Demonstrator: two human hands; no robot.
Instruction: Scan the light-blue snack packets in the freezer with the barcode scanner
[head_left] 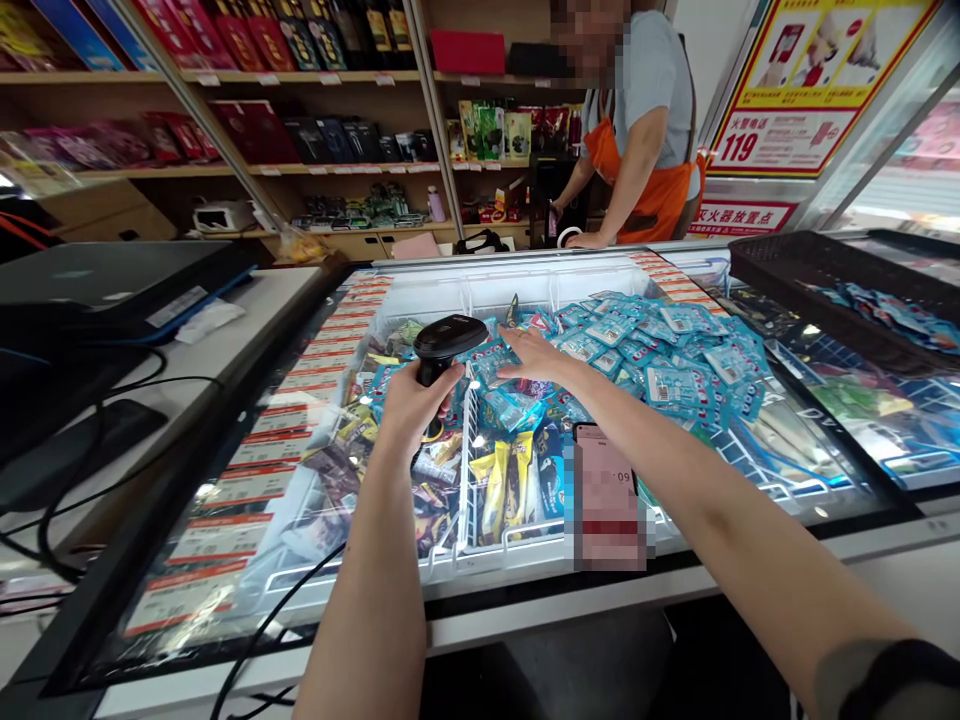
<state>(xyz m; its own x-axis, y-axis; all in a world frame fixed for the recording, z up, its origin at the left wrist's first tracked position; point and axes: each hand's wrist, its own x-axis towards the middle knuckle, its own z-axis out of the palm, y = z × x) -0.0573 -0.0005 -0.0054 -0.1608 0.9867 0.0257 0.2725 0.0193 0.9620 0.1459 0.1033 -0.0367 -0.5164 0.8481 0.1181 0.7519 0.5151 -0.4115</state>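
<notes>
a person in an orange apron (643, 185) stands by stocked shelves (247, 168), a laptop (112, 280) on the counter (255, 320).

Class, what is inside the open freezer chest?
Inside lie blue packets under the right hand, yellow wrappers and darker packs, parted by a wire divider. The scanner in the left hand and the top layers cover the rest.

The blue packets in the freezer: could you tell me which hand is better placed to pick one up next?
Probably the right. The right hand is open just at the blue packets, while the left hand is closed around the scanner.
</notes>
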